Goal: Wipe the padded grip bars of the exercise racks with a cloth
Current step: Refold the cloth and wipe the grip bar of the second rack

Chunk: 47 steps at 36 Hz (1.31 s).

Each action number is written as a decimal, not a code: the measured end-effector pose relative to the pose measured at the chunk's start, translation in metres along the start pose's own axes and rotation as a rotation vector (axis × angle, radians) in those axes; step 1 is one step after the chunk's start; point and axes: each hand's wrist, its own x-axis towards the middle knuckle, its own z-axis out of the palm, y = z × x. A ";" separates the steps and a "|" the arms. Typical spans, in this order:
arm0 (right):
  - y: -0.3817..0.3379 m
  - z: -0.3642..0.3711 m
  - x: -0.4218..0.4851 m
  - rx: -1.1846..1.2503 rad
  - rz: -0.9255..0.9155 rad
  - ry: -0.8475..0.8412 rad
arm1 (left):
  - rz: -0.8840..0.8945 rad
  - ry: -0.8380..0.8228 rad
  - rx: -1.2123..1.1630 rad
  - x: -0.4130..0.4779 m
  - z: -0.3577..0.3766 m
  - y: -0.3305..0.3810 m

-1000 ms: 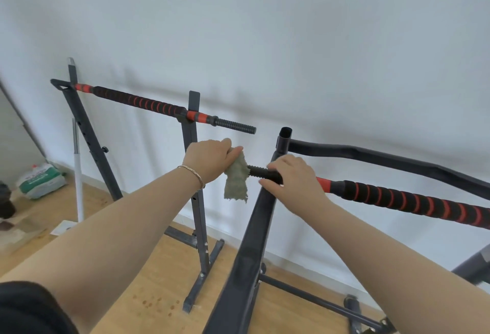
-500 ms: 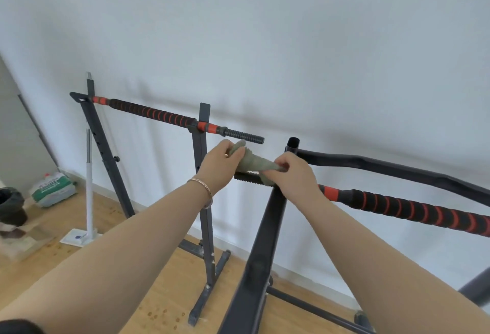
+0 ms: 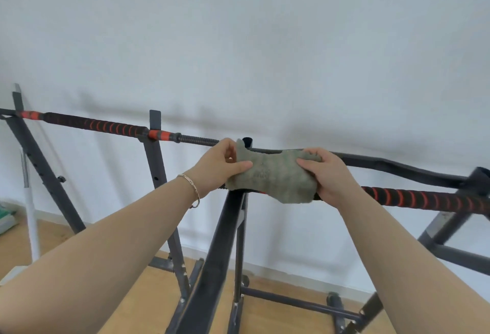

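A grey-green cloth (image 3: 273, 177) is stretched between both hands just above the left end of the near padded bar (image 3: 413, 198), black with red stripes. My left hand (image 3: 220, 164) pinches the cloth's left edge. Its right edge is gripped by my right hand (image 3: 331, 174). The cloth hides the bar's end where it meets the dark rack upright (image 3: 225, 233). A second striped padded bar (image 3: 106, 127) lies across the left rack, clear of both hands.
A bare black curved rail (image 3: 392, 165) runs behind the near bar toward the right. The left rack's uprights (image 3: 161, 188) stand on the wooden floor (image 3: 148, 299). A white pole (image 3: 30, 217) leans by the white wall at far left.
The cloth hung bunched from my left hand a second ago. My right hand left the bar end and took its other edge; both hands have spread it wide over the bar.
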 end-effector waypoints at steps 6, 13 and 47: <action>-0.004 -0.037 -0.005 -0.116 0.005 0.137 | 0.038 -0.110 0.055 0.013 0.026 0.000; 0.002 -0.046 0.005 -0.746 -0.166 0.312 | 0.186 -0.038 0.520 0.030 0.037 -0.016; 0.021 0.007 0.065 -1.463 -0.173 -0.459 | 0.363 -0.024 1.642 0.035 0.020 -0.058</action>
